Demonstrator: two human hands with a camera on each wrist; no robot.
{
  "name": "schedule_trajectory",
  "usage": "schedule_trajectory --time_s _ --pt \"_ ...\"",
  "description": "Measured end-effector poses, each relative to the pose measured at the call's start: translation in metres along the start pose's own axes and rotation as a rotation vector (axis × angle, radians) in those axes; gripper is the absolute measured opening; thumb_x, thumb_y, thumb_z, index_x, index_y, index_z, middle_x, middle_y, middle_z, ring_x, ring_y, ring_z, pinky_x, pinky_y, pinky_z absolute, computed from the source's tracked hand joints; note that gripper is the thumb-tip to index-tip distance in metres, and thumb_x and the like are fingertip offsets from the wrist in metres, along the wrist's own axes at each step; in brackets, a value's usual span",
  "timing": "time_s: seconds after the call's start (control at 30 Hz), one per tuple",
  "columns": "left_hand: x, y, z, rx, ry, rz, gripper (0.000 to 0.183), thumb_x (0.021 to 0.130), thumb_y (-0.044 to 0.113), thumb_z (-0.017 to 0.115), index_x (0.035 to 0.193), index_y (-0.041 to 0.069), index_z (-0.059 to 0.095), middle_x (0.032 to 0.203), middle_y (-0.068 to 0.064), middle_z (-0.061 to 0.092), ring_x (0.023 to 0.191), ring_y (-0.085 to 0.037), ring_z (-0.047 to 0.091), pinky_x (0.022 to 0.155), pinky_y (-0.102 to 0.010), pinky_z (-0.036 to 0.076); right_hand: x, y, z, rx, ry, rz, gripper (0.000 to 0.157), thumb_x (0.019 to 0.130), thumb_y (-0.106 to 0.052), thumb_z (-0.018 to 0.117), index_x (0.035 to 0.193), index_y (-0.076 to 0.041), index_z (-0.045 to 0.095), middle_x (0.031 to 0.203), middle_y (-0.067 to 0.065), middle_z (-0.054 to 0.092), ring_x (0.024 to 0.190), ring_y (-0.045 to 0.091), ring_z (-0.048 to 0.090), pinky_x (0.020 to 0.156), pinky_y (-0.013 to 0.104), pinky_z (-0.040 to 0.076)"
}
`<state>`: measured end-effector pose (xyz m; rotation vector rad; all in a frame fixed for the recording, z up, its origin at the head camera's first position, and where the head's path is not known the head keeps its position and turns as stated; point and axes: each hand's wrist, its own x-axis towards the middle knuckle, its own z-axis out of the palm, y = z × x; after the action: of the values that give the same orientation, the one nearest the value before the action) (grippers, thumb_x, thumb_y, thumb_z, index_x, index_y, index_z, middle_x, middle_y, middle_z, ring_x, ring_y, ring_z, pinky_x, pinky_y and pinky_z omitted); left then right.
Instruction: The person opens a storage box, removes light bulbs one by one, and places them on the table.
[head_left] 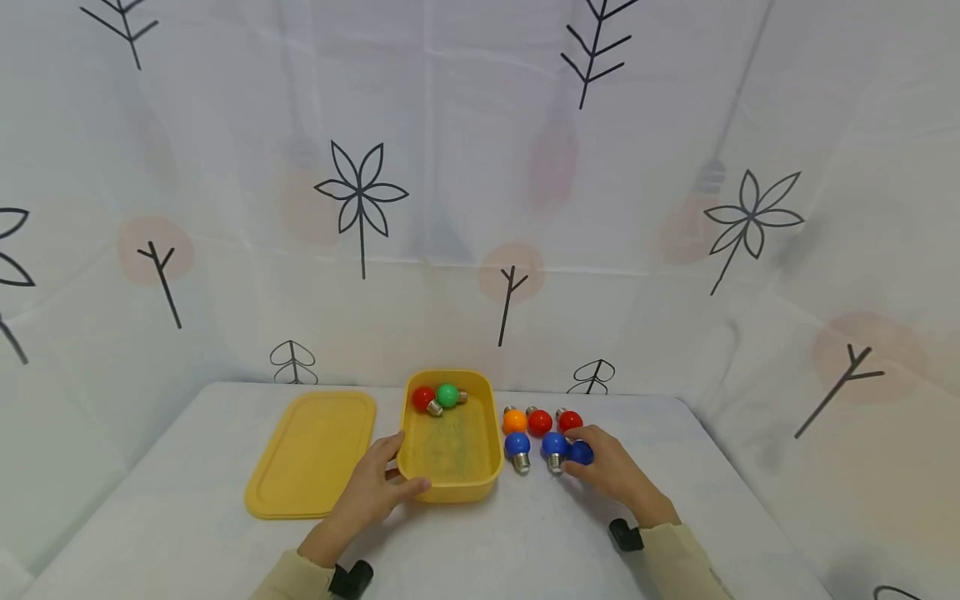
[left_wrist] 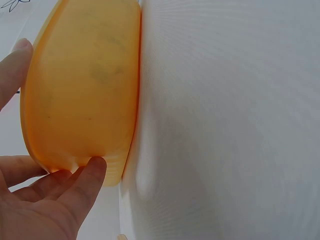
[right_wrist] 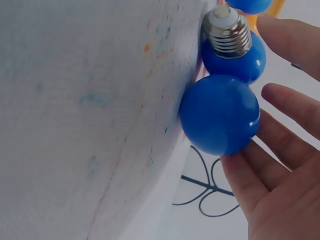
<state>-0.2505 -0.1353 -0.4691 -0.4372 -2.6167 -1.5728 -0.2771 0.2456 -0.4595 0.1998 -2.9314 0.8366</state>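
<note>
Table [head_left: 187,517] white, backed closely by a printed curtain [head_left: 450,167]; front edge out of view. Bare surface lies in front of the box [head_left: 450,479] and to the far right of the bulbs.

Yellow box sits mid-table, long side running away from the person. Inside, at its far end: red bulb [head_left: 424,399] and green bulb [head_left: 448,395], touching. Lid [head_left: 311,454] lies flat just left of the box, a narrow gap between.

Right of the box, two rows: orange [head_left: 514,421], red [head_left: 539,422], red [head_left: 570,421] behind; blue [head_left: 517,446], blue [head_left: 554,445], blue bulb [head_left: 580,452] in front.

Left hand [head_left: 371,492] comes in from the near left, forearm low; fingers loosely spread against the box's near-left corner, thumb [left_wrist: 82,182] on the near wall, a fingertip [left_wrist: 15,65] along the side.

Right hand [head_left: 611,467] reaches from the near right, palm down. Fingers [right_wrist: 280,130] relaxed, cupped beside the rightmost blue bulb, touching it; no firm pinch visible.
</note>
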Motion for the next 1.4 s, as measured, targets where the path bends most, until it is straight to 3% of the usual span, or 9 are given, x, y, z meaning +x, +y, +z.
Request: schedule_trajectory --time_s 0.37,0.73,0.93,1.2,1.4 --pt "0.001 0.0 0.0 0.001 -0.003 -0.016 0.091 0.076 0.031 0.081 0.146 -0.002 0.033 0.143 -0.019 0.04 0.125 -0.03 0.047 0.093 -0.032 0.051 0.0 -0.009 0.0 -0.001 -0.01 -0.049 0.049 0.081 -0.031 0.077 0.125 -0.016 0.06 0.128 0.006 0.055 0.116 0.028 0.05 0.098 0.055 0.045" --pt "0.0 -0.001 0.0 0.002 0.002 0.013 0.089 0.077 0.031 0.08 0.145 -0.004 0.034 0.142 -0.02 0.041 0.125 -0.031 0.047 0.093 -0.033 0.051 -0.002 -0.031 0.004 -0.004 -0.013 -0.117 0.051 0.079 -0.028 0.079 0.125 -0.015 0.06 0.125 0.001 0.057 0.114 0.025 0.051 0.098 0.053 0.046" --pt "0.0 -0.001 0.0 0.002 0.0 0.011 0.09 0.077 0.032 0.08 0.145 -0.003 0.034 0.142 -0.019 0.041 0.124 -0.03 0.048 0.092 -0.033 0.051 -0.003 -0.048 0.005 -0.001 -0.025 -0.165 0.047 0.082 -0.029 0.076 0.125 -0.016 0.061 0.128 0.0 0.057 0.127 0.029 0.044 0.103 0.055 0.041" --pt "0.001 -0.001 0.0 0.006 -0.005 0.012 0.091 0.077 0.033 0.08 0.145 -0.003 0.033 0.142 -0.02 0.04 0.124 -0.03 0.047 0.093 -0.034 0.051 0.008 -0.074 0.007 -0.023 -0.056 -0.21 0.054 0.083 -0.038 0.074 0.129 -0.015 0.059 0.135 0.006 0.052 0.123 0.028 0.048 0.098 0.051 0.047" --pt "0.0 0.0 0.0 0.008 -0.001 -0.006 0.091 0.076 0.032 0.081 0.146 -0.002 0.034 0.143 -0.018 0.04 0.125 -0.029 0.046 0.093 -0.033 0.051 0.021 -0.091 0.009 -0.041 -0.078 -0.272 0.051 0.084 -0.037 0.073 0.129 -0.016 0.059 0.13 -0.001 0.054 0.118 0.022 0.051 0.099 0.047 0.047"
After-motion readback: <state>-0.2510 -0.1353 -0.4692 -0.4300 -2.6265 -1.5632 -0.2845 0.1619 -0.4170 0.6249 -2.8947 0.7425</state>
